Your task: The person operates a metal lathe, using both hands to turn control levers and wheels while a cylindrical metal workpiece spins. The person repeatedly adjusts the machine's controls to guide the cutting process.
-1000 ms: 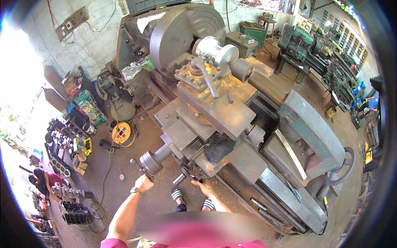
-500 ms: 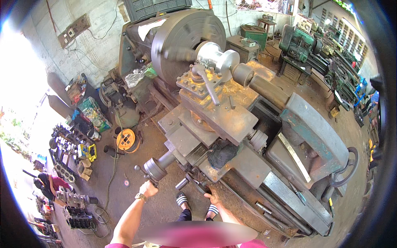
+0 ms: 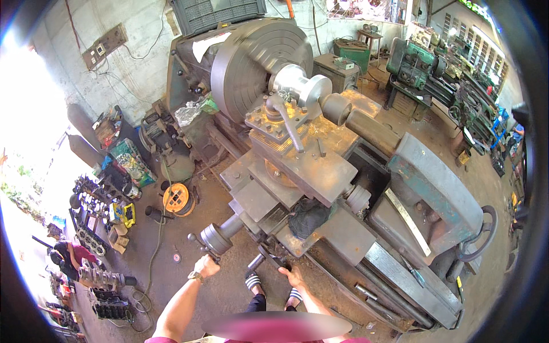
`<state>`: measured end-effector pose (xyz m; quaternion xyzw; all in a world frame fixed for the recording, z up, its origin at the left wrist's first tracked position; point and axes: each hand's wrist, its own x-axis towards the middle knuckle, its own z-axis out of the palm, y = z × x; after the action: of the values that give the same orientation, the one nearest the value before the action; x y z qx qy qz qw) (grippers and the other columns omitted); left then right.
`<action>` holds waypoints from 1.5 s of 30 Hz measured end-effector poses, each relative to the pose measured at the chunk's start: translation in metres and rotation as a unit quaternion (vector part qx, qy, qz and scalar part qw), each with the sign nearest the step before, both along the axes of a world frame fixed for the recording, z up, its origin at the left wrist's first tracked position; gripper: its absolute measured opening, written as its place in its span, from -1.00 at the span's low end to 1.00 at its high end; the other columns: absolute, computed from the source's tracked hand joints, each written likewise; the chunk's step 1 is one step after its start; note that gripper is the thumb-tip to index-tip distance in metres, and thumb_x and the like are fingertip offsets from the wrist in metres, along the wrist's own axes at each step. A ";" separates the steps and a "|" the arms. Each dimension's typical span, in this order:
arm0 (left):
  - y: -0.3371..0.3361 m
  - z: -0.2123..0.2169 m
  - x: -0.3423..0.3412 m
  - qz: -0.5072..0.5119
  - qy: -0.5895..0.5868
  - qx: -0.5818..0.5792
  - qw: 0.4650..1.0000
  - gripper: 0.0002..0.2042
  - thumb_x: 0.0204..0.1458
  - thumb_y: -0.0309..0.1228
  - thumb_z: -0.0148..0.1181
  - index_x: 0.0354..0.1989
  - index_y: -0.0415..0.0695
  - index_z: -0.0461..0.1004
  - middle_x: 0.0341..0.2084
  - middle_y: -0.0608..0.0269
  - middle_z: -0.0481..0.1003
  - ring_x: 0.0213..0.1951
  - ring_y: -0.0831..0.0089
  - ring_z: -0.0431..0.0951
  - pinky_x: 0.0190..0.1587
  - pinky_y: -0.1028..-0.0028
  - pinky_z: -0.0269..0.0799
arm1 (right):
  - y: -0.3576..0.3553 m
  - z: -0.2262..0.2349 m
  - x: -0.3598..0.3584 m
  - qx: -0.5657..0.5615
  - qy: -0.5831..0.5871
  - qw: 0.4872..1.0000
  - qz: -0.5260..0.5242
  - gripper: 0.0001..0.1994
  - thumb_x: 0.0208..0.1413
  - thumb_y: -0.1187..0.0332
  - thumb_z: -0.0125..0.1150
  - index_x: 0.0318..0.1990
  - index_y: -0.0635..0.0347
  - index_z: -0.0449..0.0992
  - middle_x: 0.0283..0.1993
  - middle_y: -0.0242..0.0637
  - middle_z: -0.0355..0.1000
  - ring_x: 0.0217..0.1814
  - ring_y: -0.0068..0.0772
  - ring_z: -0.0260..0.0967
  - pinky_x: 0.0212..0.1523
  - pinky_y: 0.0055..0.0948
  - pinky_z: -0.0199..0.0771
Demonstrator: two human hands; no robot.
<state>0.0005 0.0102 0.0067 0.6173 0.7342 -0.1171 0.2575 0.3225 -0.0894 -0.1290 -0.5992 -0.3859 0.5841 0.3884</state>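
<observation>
The left hand (image 3: 205, 266) is closed around a small crank handle (image 3: 196, 243) on a round gray wheel (image 3: 216, 238). The wheel sticks out from the near side of a big, rusty metal machine (image 3: 320, 171). A watch sits on that wrist.

The right hand (image 3: 293, 276) is curled around a dark lever (image 3: 273, 257), just beside the wheel on the same near side of the machine. Two feet in striped sandals (image 3: 253, 281) stand on the dirt floor (image 3: 143, 251) between the two hands.

Up from the hands, a dark rag (image 3: 309, 216) lies on the flat part of the machine. Past it stands a square block with a bent handle (image 3: 286, 123). Behind the block, a shiny silver piece (image 3: 303, 86) sits on a huge round gray plate (image 3: 251, 57).

On the floor to the left, near the machine, lies an orange cable reel (image 3: 176, 198). Farther left are rows of metal parts (image 3: 91, 194). A person in a pink top (image 3: 71, 254) bends down at the far left.
</observation>
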 end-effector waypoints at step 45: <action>0.000 0.002 -0.003 0.005 -0.028 0.032 0.999 -0.64 -0.20 -0.28 0.12 -0.27 -0.27 0.55 -0.28 -0.18 0.55 -0.16 -0.05 0.57 -0.08 0.17 0.47 | 0.009 -0.028 0.008 -0.043 -0.037 0.990 0.129 -0.11 -0.07 -0.34 0.13 0.22 0.29 0.32 0.24 0.04 0.30 0.31 -0.05 0.22 0.24 -0.21 0.18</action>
<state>-0.0028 0.0106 0.0089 0.6247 0.7329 -0.0747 0.2589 0.3300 -0.0802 -0.1572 -0.5817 -0.4481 0.6232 0.2692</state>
